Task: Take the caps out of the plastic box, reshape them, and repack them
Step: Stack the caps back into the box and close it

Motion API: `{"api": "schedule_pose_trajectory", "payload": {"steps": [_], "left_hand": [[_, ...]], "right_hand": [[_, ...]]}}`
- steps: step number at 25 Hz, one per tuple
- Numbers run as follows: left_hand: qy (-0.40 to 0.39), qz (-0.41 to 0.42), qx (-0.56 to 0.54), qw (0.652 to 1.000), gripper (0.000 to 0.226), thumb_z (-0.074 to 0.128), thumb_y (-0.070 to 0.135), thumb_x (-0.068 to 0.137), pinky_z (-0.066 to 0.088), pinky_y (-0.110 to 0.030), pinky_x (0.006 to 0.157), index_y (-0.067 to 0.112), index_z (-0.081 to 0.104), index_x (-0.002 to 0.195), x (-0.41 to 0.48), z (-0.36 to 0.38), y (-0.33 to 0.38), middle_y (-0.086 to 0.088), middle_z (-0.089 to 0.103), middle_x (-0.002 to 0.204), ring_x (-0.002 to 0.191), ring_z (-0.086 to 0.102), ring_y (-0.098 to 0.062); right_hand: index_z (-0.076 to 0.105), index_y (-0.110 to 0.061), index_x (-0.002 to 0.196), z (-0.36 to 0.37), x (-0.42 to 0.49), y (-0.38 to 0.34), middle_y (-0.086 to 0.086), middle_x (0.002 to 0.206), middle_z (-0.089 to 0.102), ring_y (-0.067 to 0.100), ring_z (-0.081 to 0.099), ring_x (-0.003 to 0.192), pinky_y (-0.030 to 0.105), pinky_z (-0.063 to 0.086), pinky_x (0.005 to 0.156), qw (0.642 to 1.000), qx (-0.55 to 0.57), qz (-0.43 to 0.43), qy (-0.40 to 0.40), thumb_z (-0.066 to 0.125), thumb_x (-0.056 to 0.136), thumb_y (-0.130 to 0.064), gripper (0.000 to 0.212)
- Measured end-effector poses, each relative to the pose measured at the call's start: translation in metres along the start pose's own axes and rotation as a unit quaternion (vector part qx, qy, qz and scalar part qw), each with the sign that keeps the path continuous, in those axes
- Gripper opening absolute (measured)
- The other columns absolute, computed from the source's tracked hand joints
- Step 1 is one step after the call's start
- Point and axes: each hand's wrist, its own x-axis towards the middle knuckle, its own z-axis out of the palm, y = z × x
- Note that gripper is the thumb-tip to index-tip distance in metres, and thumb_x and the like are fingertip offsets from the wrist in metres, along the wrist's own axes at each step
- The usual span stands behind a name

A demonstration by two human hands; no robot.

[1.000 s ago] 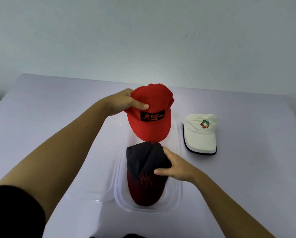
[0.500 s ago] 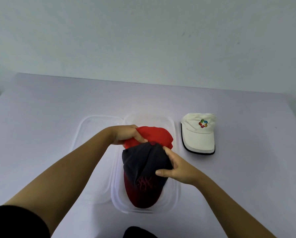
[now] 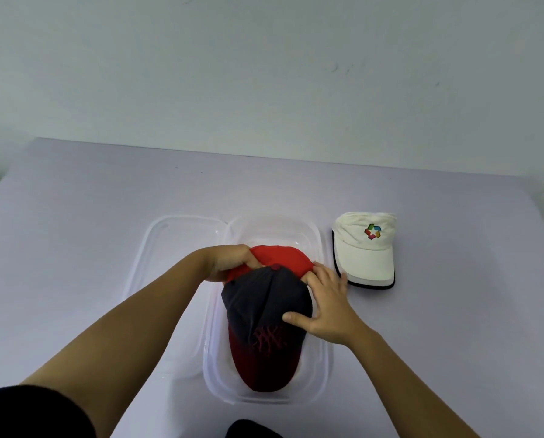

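We see the left hand point(image 3: 232, 262) curled round the near-left edge of the red cap point(image 3: 280, 256), which sits low in the far half of the plastic box point(image 3: 326, 358). We take this grip as a way of steering the soft crown down so that it nests behind the dark cap point(image 3: 264, 311). That cap fills the near half of the box with its red brim pointing toward us. The right hand point(image 3: 327, 308) lies spread over the dark cap's right side, thumb on the crown and fingertips at the red cap's rim. It seems to be pinning one cap down while the other is tucked against it. The white cap point(image 3: 363, 248) rests on the table point(image 3: 106, 200) just right of the box, apart from it and not yet packed. The clear lid point(image 3: 169, 248) lies flat beside the box on the left. The dark cap covers the red cap's brim and front, so we cannot tell how far under it goes. Something dark point(image 3: 251, 429) at the bottom edge is cut off and we cannot identify it.
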Motion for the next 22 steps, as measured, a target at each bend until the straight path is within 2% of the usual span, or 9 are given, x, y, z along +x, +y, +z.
{"api": "schedule_pose_trajectory", "payload": {"steps": [2, 3, 5, 7, 10, 12, 15, 19, 22], "left_hand": [[0.034, 0.017, -0.004, 0.999, 0.025, 0.057, 0.005, 0.085, 0.050, -0.041, 0.099, 0.010, 0.067, 0.108, -0.001, 0.003, -0.002, -0.011, 0.069, 0.110, 0.098, 0.067, -0.025], [0.065, 0.031, 0.001, 0.997, 0.028, 0.058, 0.011, 0.087, 0.050, -0.041, 0.099, 0.014, 0.062, 0.115, -0.002, 0.004, -0.005, -0.010, 0.067, 0.114, 0.102, 0.066, -0.025], [0.148, 0.069, 0.043, 0.986, 0.039, 0.058, 0.035, 0.090, 0.048, -0.041, 0.101, 0.025, 0.050, 0.127, -0.008, 0.005, -0.011, -0.006, 0.060, 0.126, 0.113, 0.060, -0.023], [0.200, 0.099, 0.084, 0.971, 0.051, 0.050, 0.054, 0.089, 0.042, -0.034, 0.104, 0.035, 0.039, 0.136, -0.018, 0.007, -0.021, 0.003, 0.050, 0.135, 0.120, 0.052, -0.017], [0.168, 0.123, 0.131, 0.969, 0.073, 0.057, 0.044, 0.089, 0.032, -0.023, 0.102, 0.031, 0.018, 0.149, -0.033, 0.013, -0.034, 0.012, 0.033, 0.141, 0.129, 0.036, -0.008], [0.192, 0.119, 0.212, 0.951, 0.080, 0.058, 0.045, 0.089, 0.032, -0.025, 0.105, 0.026, 0.011, 0.152, -0.030, 0.014, -0.039, 0.004, 0.029, 0.150, 0.135, 0.034, -0.013], [0.217, 0.111, 0.286, 0.927, 0.080, 0.050, 0.051, 0.091, 0.030, -0.028, 0.110, 0.025, 0.007, 0.152, -0.022, 0.018, -0.040, -0.006, 0.021, 0.155, 0.139, 0.031, -0.021], [0.197, 0.102, 0.305, 0.926, 0.075, 0.042, 0.050, 0.095, 0.014, -0.033, 0.118, 0.024, 0.003, 0.153, -0.020, 0.020, -0.040, -0.008, -0.007, 0.161, 0.149, 0.004, -0.022], [0.218, 0.122, 0.303, 0.919, 0.072, 0.040, 0.049, 0.095, 0.010, -0.033, 0.120, 0.022, 0.006, 0.153, -0.024, 0.022, -0.037, -0.006, -0.011, 0.161, 0.149, 0.000, -0.020]], "right_hand": [[0.041, -0.024, 0.110, 0.001, 0.000, 0.002, -0.009, 0.123, 0.038, 0.016, 0.016, 0.140, 0.058, -0.008, 0.114, 0.998, -0.041, 0.024, 0.047, 0.024, 0.049, -0.095, 0.095], [0.040, -0.023, 0.115, 0.002, -0.002, 0.003, -0.008, 0.125, 0.039, 0.017, 0.017, 0.140, 0.059, -0.009, 0.113, 0.996, -0.055, 0.037, 0.066, 0.026, 0.051, -0.094, 0.097], [0.033, -0.019, 0.130, 0.005, -0.004, 0.002, -0.004, 0.137, 0.037, 0.018, 0.015, 0.141, 0.060, -0.011, 0.111, 0.993, -0.067, 0.058, 0.084, 0.029, 0.053, -0.090, 0.105], [0.025, -0.019, 0.140, 0.008, -0.005, -0.002, -0.003, 0.143, 0.033, 0.018, 0.011, 0.142, 0.060, -0.011, 0.111, 0.992, -0.071, 0.069, 0.082, 0.027, 0.056, -0.088, 0.108], [0.019, -0.021, 0.145, 0.015, -0.003, -0.004, -0.002, 0.149, 0.029, 0.020, 0.009, 0.143, 0.060, -0.010, 0.111, 0.991, -0.081, 0.071, 0.083, 0.017, 0.060, -0.088, 0.108], [0.015, -0.021, 0.147, 0.020, -0.003, -0.002, 0.000, 0.152, 0.024, 0.020, 0.008, 0.144, 0.058, -0.009, 0.112, 0.991, -0.080, 0.070, 0.083, 0.015, 0.065, -0.088, 0.106], [0.009, -0.022, 0.149, 0.024, -0.004, -0.003, -0.001, 0.154, 0.019, 0.019, 0.005, 0.144, 0.055, -0.008, 0.114, 0.992, -0.067, 0.067, 0.089, 0.017, 0.072, -0.071, 0.091], [0.011, -0.020, 0.150, 0.026, -0.002, -0.007, 0.001, 0.157, 0.017, 0.022, 0.005, 0.146, 0.058, -0.011, 0.112, 0.987, -0.103, 0.068, 0.103, 0.016, 0.075, -0.062, 0.086], [0.003, -0.021, 0.150, 0.025, -0.004, -0.007, 0.001, 0.160, -0.004, 0.017, -0.009, 0.147, 0.050, -0.019, 0.110, 0.986, -0.109, 0.055, 0.111, 0.013, 0.078, -0.063, 0.084]]}}
